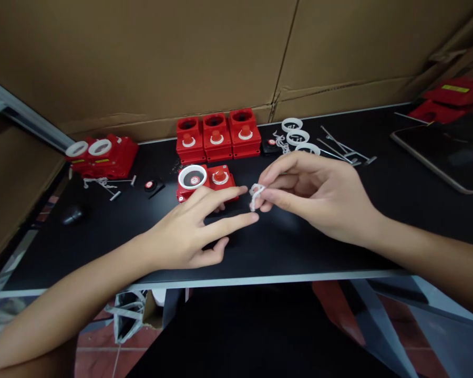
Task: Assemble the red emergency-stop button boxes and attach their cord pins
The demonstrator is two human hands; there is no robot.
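My right hand (319, 197) pinches a small looped length of white cord (256, 195) between thumb and fingertips, above the front middle of the table. My left hand (205, 226) is open, its fingers spread toward the cord; two fingertips come close to it, and whether they touch it I cannot tell. Just behind my left hand lies a red housing (220, 178) with a red knob on a white collar. A white ring (193, 177) surrounds the dark round window at its left part. My left fingers partly hide its front.
Three red housings (216, 136) stand in a row at the back. To their right lie white rings (298, 137), more white cord (283, 143) and several metal T-shaped rods (345, 152). More red housings (110, 157) and a black mouse (76, 214) are at left. A dark tablet-like slab (441, 152) lies right.
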